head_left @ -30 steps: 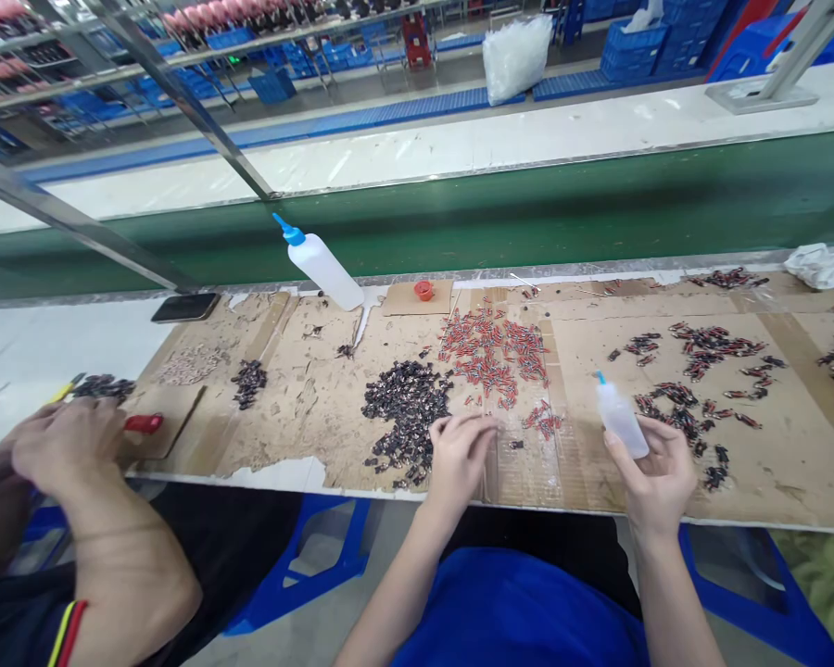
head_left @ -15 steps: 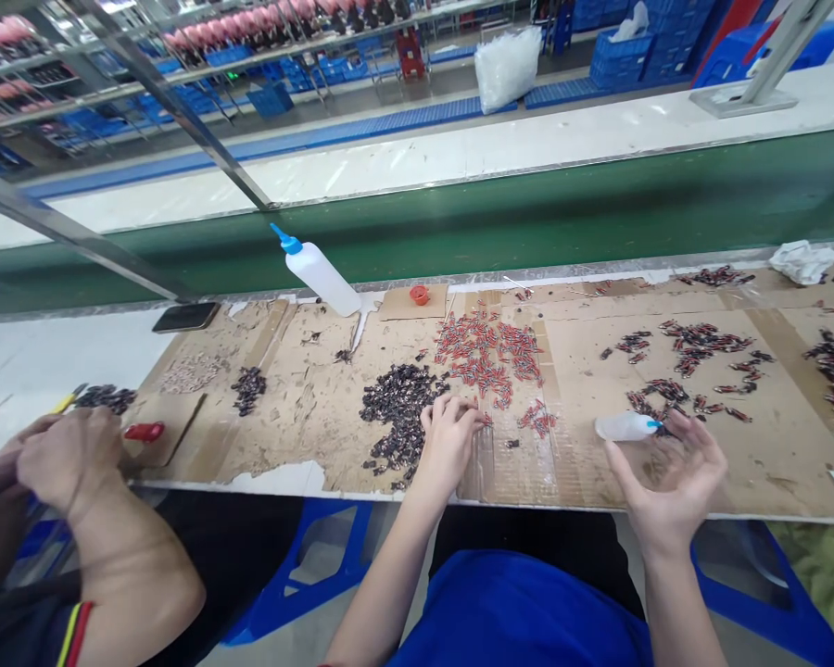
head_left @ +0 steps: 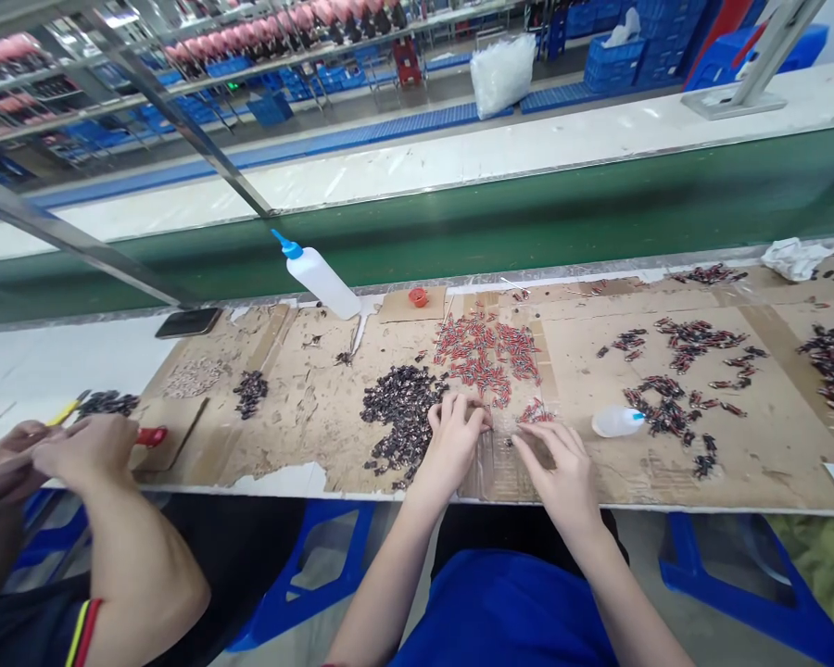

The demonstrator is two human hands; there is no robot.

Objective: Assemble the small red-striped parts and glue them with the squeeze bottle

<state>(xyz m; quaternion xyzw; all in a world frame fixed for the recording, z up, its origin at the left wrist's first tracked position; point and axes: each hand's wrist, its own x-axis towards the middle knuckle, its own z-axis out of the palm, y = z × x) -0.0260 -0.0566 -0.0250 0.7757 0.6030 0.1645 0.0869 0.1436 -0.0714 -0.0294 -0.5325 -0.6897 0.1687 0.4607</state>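
My left hand [head_left: 453, 435] rests on the cardboard mat [head_left: 320, 408] between a heap of small black parts [head_left: 399, 412] and a spread of red parts [head_left: 486, 352], fingers curled at a small part; whether it grips one I cannot tell. My right hand [head_left: 560, 468] lies flat with fingers spread, holding nothing, beside a few red parts [head_left: 535, 412]. A small white squeeze bottle with a blue tip [head_left: 617, 421] lies on its side just right of that hand, apart from it.
A larger white bottle with a blue nozzle [head_left: 318, 275] leans at the mat's back edge by a red cap [head_left: 418, 296]. More black-and-red parts [head_left: 681, 371] lie to the right. A co-worker's hands [head_left: 56, 454] work at the left. A phone [head_left: 187, 322] lies far left; a green conveyor [head_left: 528, 218] runs behind.
My right hand set the small bottle down on its side, let go and moved left to the red parts. My left hand stayed at the edge of the black heap.
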